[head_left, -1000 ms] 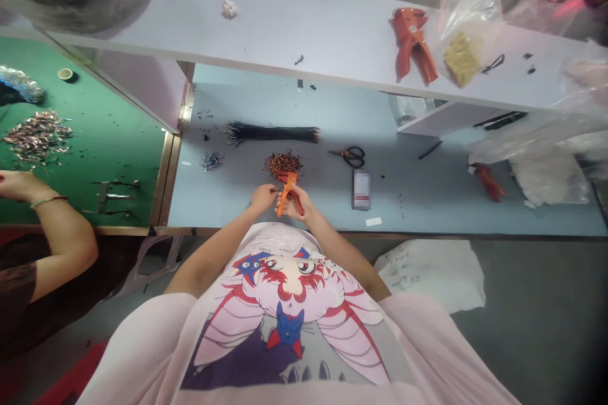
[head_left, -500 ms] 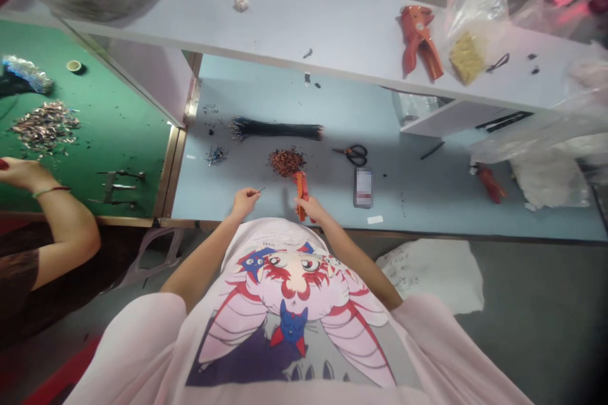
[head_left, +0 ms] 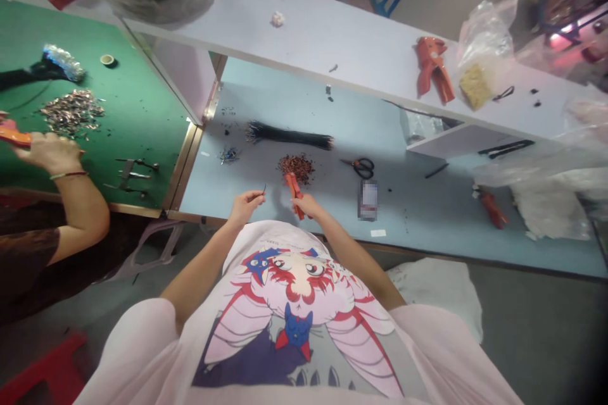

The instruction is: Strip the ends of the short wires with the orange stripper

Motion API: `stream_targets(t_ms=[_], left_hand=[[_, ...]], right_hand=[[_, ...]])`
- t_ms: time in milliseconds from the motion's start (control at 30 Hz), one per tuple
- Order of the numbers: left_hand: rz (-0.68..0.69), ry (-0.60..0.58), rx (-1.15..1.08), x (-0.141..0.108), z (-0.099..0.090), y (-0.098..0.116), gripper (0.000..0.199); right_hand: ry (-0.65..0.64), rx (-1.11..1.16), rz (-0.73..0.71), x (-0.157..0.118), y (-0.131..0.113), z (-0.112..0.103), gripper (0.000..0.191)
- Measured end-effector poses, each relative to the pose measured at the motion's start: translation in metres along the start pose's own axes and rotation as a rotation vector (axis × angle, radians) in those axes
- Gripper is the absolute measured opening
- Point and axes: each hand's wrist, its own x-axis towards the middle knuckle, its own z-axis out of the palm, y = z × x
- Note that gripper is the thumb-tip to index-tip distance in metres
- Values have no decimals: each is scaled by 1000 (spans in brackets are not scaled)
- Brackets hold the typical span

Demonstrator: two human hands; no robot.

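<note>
over the pale blue bench (head_left: 403, 231), the left hand (head_left: 246, 207) pinches a short wire (head_left: 263, 190), fingertips together, near the orange wire stripper (head_left: 294, 195) clasped in the right hand (head_left: 308, 205); the wire is not yet in the stripper's jaws.

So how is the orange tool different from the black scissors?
The orange wire stripper is gripped in the right hand, but the black-handled scissors lie flat on the blue table. The stripper has solid orange handles; the scissors have black finger loops. Both are two-handled hand tools.
</note>
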Motion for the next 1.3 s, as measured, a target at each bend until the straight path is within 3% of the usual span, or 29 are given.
stream_targets(t_ms=[167, 267, 400, 500, 900, 1300], left_hand=[[140, -76, 34, -24, 4, 32, 31], [361, -103, 246, -34, 7, 50, 22], [730, -26, 471, -43, 11, 69, 17], [865, -16, 517, -48, 11, 77, 16], [690, -73, 330, -63, 10, 84, 15], [639, -107, 325, -65, 9, 79, 16]], right_hand=[[-214, 186, -102, -72, -9, -18, 35], [-388, 382, -208, -106, -10, -20, 37], [-439, 455, -277, -125, -11, -17, 33], [-438, 462, -300, -131, -13, -13, 34], [-564, 473, -299, -137, -16, -9, 36], [-529, 426, -299, -138, -17, -2, 29]])
